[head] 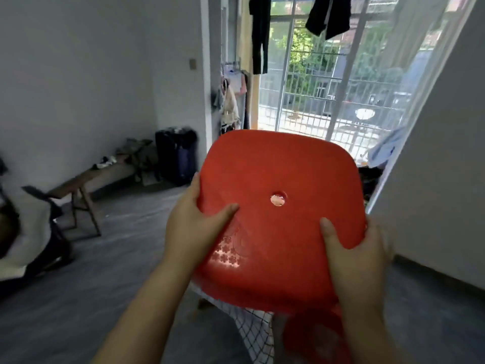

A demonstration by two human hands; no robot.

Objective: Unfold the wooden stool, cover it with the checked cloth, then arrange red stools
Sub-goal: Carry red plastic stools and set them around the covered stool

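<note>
I hold a red plastic stool [283, 179] up in front of me, its square seat with a round centre hole facing the camera. My left hand [194, 227] grips its left edge, thumb on the seat. My right hand [357, 258] grips the lower right edge, thumb on the seat too. Below the raised stool hangs the checked cloth [252, 329], white with dark lines, draped over something hidden under it. A second red stool [315, 337] shows low down, between my forearms, beside the cloth.
A wooden bench [86, 179] stands by the left wall with a dark suitcase [175, 156] behind it. A dark folding chair [39, 232] is at far left. Barred balcony doors [328, 95] with hanging clothes lie ahead. A white wall [441, 179] rises on the right.
</note>
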